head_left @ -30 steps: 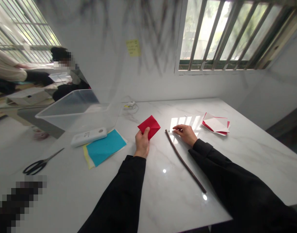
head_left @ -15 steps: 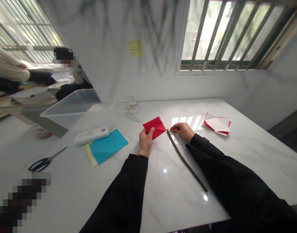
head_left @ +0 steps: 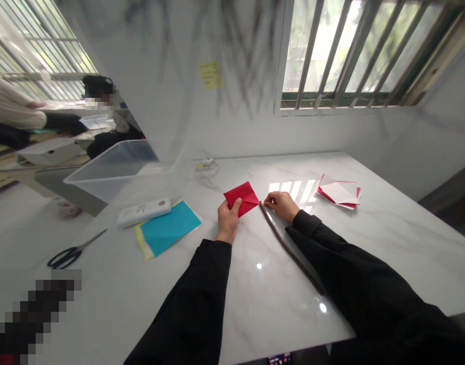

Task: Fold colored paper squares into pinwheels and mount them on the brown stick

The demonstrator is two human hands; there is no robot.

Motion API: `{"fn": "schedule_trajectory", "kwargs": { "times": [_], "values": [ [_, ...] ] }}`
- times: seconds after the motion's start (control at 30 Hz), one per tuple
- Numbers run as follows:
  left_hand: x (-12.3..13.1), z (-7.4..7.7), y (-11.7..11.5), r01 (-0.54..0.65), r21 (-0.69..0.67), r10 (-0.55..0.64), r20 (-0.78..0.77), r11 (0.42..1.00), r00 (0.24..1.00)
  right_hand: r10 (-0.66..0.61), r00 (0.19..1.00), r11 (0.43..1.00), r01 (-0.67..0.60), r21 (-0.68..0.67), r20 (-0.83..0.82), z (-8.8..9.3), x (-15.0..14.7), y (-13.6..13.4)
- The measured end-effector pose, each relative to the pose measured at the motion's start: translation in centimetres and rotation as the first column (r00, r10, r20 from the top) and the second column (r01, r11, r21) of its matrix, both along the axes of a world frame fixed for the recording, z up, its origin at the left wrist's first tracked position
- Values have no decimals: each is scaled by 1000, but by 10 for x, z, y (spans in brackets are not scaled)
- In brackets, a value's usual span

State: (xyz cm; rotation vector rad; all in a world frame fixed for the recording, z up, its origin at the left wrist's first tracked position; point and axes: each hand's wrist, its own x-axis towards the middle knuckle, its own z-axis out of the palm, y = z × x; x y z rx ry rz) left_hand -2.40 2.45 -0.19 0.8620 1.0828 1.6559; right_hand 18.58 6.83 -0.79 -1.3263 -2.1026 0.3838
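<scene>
A small folded red paper packet, like an envelope, is pinched at its lower left corner by my left hand, thumb on top. Just right of the packet's corner, my right hand has thumb and fingertips pressed together; whatever they hold is too small or hidden to make out. Beside those fingertips is the upper end of a long thin dark brown strip, which slants down the white tabletop toward my right sleeve. Its lower end lies against the sleeve's edge.
Left are black-handled scissors, blue paper over yellow paper, a white device and a clear plastic bin. Red and white folded papers lie right. A small white object with a cable sits by the wall. Other people are back left.
My right hand and sleeve have shifted slightly left, and the sleeve now meets the strip's lower end. The left hand keeps its hold on the red envelope.
</scene>
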Motion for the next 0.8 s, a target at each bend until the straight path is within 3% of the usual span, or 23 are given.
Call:
{"fn": "schedule_trajectory", "kwargs": {
  "times": [0.2, 0.4, 0.63, 0.8],
  "values": [
    [2, -2, 0, 4, 1, -4, -41, 1000, 999, -131, 962, 987, 104, -122, -239, -4, 24, -17],
    [2, -3, -1, 31, 46, -24, -139, 998, 990, -160, 767, 930, -95, -356, -622, -9, 48, -19],
    [7, -1, -8, 179, 35, -162, -286, 983, 944, -293, 612, 855, -176, -488, -734, -11, 46, -20],
    [8, -2, -9, 192, 32, -174, -295, 981, 939, -284, 622, 798, -269, -540, -730, -11, 43, -24]
  ]
}}
